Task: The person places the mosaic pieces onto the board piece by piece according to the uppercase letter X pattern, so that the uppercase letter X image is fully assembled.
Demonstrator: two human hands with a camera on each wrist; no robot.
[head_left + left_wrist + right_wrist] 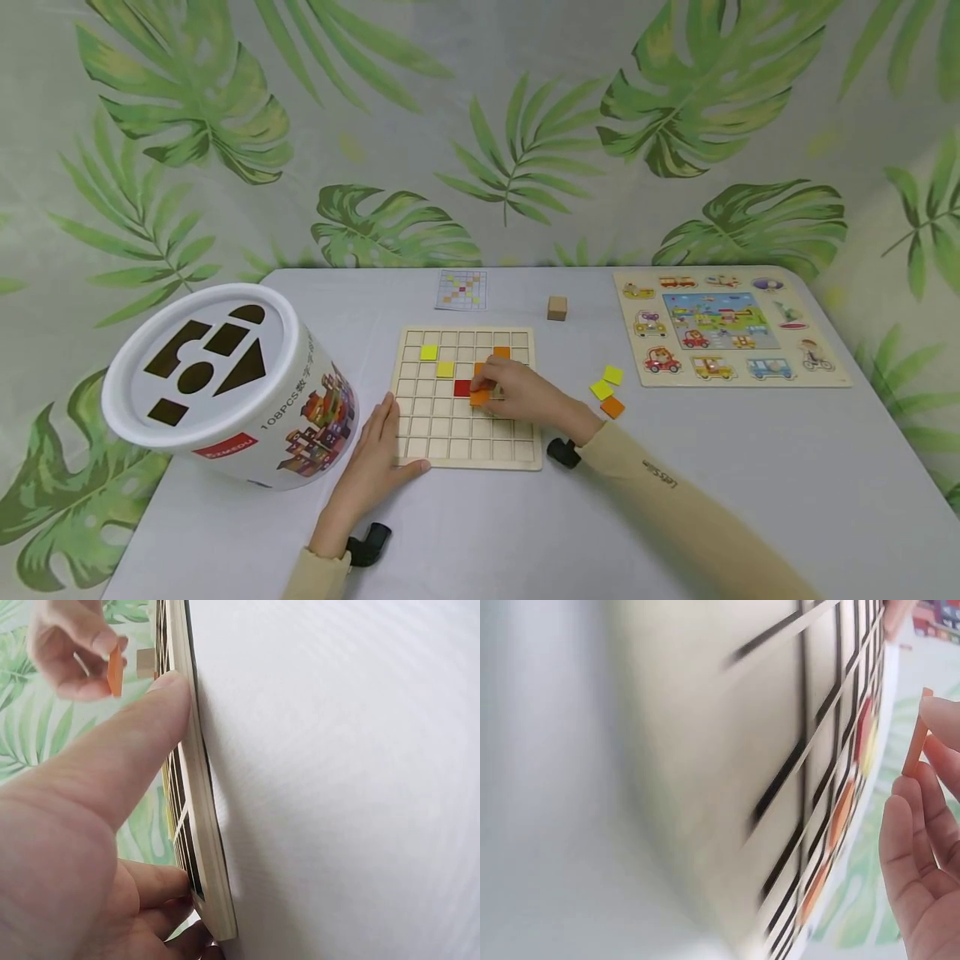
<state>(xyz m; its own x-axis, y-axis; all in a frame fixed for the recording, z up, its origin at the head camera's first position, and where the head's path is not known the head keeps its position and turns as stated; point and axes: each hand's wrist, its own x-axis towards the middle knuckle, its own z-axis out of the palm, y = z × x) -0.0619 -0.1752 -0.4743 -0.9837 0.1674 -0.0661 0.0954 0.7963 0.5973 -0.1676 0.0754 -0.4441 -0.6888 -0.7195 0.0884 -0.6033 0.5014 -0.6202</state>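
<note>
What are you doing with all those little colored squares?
A person is working at a wooden grid board on a grey table. The right hand pinches an orange tile just over the board, beside a red tile already in a cell. The left hand rests against the board's near left edge. Two yellow tiles and another orange one sit in the grid, and three spare tiles lie to the right.
</note>
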